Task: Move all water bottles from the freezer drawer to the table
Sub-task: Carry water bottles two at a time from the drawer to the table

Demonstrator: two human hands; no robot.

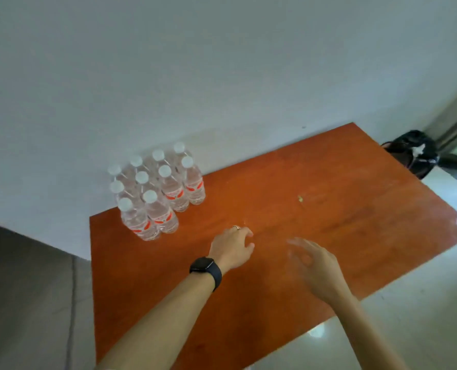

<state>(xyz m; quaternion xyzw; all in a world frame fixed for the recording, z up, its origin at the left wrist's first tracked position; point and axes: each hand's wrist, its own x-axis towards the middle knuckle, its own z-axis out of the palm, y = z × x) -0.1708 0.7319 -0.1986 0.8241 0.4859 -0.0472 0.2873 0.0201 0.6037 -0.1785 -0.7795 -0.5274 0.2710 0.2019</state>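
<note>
LEFT: left hand relaxed, empty | RIGHT: right hand blurred, fingers spread, empty | BOTTLES: water bottles upright, ahead-left of left hand, packed tight at table corner, probably to save space | freezer drawer out of view

- A plain indoor room, home or office unclear: a bare white wall stands behind an orange wooden table.
- Glossy pale floor tiles on the near right; a black bag sits far right.
</note>
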